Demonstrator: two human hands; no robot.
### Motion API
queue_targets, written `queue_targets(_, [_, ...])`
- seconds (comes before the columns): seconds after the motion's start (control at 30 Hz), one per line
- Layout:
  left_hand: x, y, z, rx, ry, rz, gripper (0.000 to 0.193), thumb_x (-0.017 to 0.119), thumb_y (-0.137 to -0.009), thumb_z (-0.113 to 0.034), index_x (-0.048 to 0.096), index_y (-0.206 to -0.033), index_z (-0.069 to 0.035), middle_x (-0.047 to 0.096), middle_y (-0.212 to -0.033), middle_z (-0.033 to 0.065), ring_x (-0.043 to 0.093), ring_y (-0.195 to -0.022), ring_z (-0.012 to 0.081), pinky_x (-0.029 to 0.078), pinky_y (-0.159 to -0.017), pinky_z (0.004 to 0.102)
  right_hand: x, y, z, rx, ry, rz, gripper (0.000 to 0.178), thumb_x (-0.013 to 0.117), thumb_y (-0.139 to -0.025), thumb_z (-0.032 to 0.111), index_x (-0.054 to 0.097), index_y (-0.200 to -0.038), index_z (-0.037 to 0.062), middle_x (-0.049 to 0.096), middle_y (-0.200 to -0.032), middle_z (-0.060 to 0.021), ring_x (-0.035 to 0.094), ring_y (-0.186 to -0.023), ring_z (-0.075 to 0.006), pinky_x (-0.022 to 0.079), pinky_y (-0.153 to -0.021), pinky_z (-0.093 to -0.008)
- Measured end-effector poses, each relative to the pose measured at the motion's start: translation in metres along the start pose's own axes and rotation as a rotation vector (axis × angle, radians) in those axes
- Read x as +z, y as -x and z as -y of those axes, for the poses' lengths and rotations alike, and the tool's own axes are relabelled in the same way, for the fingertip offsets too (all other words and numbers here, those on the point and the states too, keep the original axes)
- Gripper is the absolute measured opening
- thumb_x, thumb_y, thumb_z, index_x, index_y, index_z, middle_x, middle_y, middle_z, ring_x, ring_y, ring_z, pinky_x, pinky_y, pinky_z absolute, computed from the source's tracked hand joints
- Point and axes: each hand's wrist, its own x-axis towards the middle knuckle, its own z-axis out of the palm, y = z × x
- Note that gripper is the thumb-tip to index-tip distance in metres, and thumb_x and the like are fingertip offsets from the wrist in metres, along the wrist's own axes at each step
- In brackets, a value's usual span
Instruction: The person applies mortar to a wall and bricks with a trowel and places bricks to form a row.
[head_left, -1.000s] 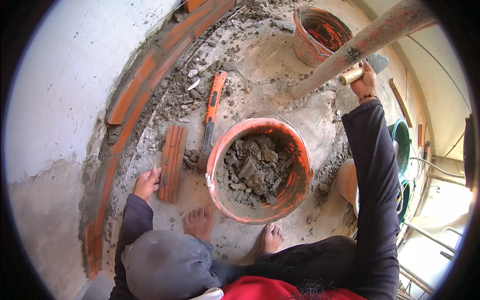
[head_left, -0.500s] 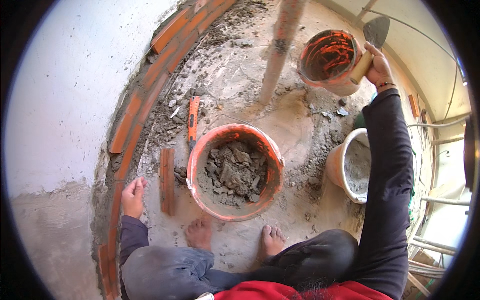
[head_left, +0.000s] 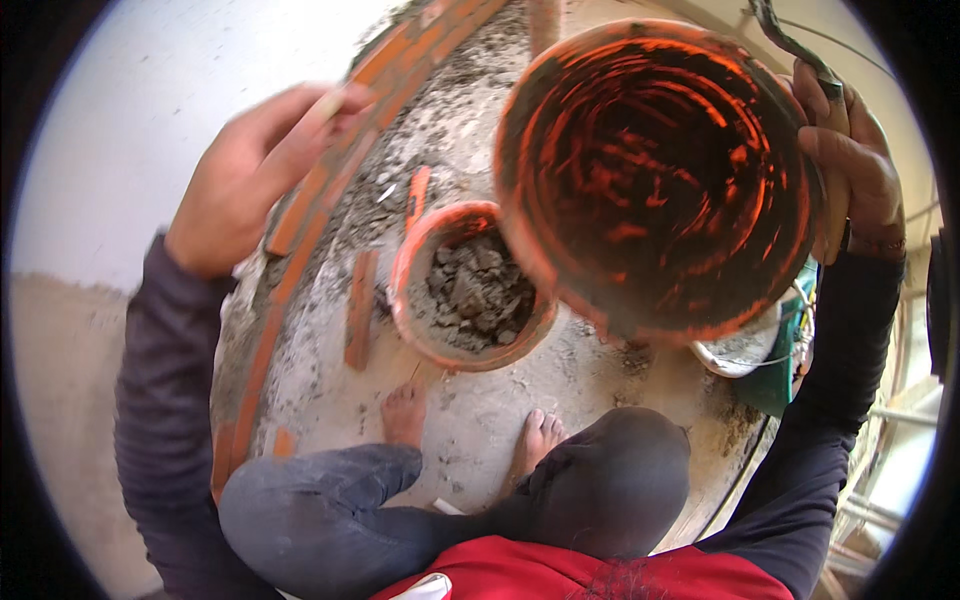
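Note:
My right hand (head_left: 860, 165) is closed round the wooden handle of a trowel (head_left: 836, 195) and also grips the rim of a mortar-smeared orange bucket (head_left: 660, 170). That bucket is raised and tilted, its mouth facing me; only streaks of mortar coat its inside. On the left, my left hand (head_left: 255, 165) is lifted in front of the white wall, slightly blurred, fingers stretched toward the bucket but apart from it, nothing visible in them. Below stands a second orange bucket (head_left: 405, 300) holding lumpy grey mortar (head_left: 480, 290), partly covered by the raised one.
A low row of bricks (head_left: 300, 225) runs along the white wall (head_left: 120, 150). One loose brick (head_left: 361, 310) and an orange-handled tool (head_left: 418, 195) lie beside the mortar bucket. On the right, a pale bucket (head_left: 735, 360) and a green container (head_left: 775, 385) are partly hidden. A pole (head_left: 545, 25) stands ahead.
The empty bucket has come nearer and swung toward the middle in my right hand, with the trowel. My left hand has risen from beside my knee to the bucket's height.

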Motion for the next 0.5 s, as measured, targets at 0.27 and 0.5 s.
queue_targets(0.27, [-0.016, 0.012, -0.042, -0.088, -0.073, 0.312, 0.057, 0.047, -0.098, -0.051, 0.059, -0.116, 0.001, 0.057, -0.106, 0.0036, 0.052, -0.098, 0.0125, 0.042, -0.089, 0.0288, 0.137, -0.071, 0.006, 0.125, 0.008, 0.758, 0.020, 0.070, -0.082, 0.001, 0.052, -0.085, 0.0080, 0.056, -0.077, -0.0005, 0.055, -0.068, -0.0109, 0.045, -0.063, -0.0249])
queue_targets(0.5, [-0.058, 0.114, 0.013, -0.365, 0.191, 0.055, 0.047, 0.062, -0.087, -0.031, 0.058, -0.119, 0.003, 0.057, -0.114, 0.0085, 0.053, -0.106, 0.0145, 0.040, -0.094, 0.0289, 0.244, -0.140, -0.034, -0.346, 0.257, 0.958, 0.015, 0.070, -0.087, 0.010, 0.056, -0.086, 0.0054, 0.059, -0.078, -0.0006, 0.053, -0.069, -0.0105, 0.048, -0.067, -0.0261])
